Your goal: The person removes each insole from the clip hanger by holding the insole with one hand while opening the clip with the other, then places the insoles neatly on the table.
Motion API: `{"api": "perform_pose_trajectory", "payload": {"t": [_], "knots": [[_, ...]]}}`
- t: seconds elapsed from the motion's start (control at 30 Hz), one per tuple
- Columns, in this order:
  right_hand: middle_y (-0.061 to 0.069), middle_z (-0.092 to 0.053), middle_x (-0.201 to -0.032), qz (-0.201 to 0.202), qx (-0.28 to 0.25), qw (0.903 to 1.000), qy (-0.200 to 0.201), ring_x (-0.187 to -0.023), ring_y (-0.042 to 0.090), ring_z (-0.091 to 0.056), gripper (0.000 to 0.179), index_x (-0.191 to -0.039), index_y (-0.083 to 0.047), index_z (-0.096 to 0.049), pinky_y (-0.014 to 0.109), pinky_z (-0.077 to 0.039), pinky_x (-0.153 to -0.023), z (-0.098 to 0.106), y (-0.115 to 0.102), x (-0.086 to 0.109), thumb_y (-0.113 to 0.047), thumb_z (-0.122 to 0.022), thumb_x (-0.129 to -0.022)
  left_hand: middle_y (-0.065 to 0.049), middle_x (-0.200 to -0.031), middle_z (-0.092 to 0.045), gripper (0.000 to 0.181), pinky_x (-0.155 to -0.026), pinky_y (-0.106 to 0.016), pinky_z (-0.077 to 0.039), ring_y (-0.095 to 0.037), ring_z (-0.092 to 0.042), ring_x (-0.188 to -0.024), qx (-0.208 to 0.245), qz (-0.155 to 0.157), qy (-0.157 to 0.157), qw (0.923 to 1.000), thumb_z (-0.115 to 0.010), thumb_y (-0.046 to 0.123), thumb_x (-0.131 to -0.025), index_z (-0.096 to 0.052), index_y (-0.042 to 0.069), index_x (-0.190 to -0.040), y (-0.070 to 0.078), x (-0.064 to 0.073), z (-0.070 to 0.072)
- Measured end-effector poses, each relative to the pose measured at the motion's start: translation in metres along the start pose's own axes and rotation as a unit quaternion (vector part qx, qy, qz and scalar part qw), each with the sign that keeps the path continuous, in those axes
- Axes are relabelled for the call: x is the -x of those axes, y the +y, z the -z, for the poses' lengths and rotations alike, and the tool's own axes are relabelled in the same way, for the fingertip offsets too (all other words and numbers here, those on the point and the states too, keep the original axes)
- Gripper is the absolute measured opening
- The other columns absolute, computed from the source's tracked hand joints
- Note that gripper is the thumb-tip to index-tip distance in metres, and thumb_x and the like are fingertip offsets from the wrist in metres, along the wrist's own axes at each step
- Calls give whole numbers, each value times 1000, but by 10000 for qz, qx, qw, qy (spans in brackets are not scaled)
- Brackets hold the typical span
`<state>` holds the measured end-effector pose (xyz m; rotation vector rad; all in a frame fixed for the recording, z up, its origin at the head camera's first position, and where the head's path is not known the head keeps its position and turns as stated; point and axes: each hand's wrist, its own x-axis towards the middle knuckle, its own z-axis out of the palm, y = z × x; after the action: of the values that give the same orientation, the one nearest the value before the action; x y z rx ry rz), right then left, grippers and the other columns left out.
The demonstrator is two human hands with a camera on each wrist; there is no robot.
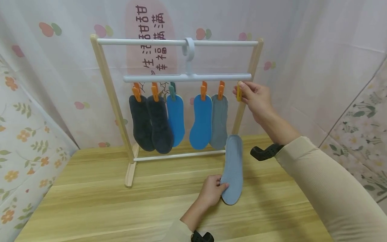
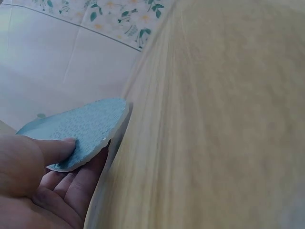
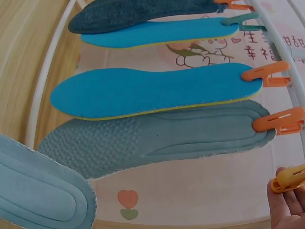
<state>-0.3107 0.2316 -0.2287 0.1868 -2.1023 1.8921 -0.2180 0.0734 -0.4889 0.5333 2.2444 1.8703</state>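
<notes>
Left hand [image 1: 210, 190] pinching grey insole [image 1: 233, 168], right hand [image 1: 259, 99] pinching yellow clip [image 1: 239, 92], near white hanger [image 1: 163, 78]

Soft, even light in the head view, faint shadow on the flat yellow wood-grain tabletop [image 1: 163, 191], left wrist view hazy, blurred

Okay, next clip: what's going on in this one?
A person's left hand holds a gray insole near its lower end, while the right hand pinches a yellow clip under the right end of a white hanger. The insole's upper end is below that clip, not in it. Two dark insoles, two blue insoles and another gray one already hang from orange and green clips.
</notes>
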Motion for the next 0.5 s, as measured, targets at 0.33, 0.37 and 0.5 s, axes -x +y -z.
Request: {"api": "perform_pose_trajectory", "payload": {"t": [0.33, 0.37, 0.5], "knots": [[7, -70, -129, 4, 227, 9997, -41, -123, 18, -67, 54, -140, -4, -58, 36, -46, -112, -1, 3, -2, -38, -63, -98, -15, -91, -79, 19, -64, -16, -52, -5, -69, -78, -42, 59, -37, 10000, -65, 5, -97, -71, -5, -112, -3, 2, 2], [7, -70, -129, 7, 256, 9997, -47, -123, 19, -67, 54, -140, -5, -58, 37, -46, -112, -2, 3, -2, -38, -63, -98, -16, -92, -79, 20, -64, -16, -52, -6, -69, -79, -44, 61, -33, 10000, -65, 5, -97, -71, -6, -112, -3, 2, 2], [8, -69, -131, -16, 272, 9996, -56, -124, 19, -66, 55, -141, -5, -58, 37, -46, -112, -3, 4, -4, -38, -63, -98, -17, -94, -78, 21, -66, -16, -53, -8, -71, -83, -74, 82, 14, 9999, -65, 5, -96, -70, -7, -113, -4, 2, 3]]}}
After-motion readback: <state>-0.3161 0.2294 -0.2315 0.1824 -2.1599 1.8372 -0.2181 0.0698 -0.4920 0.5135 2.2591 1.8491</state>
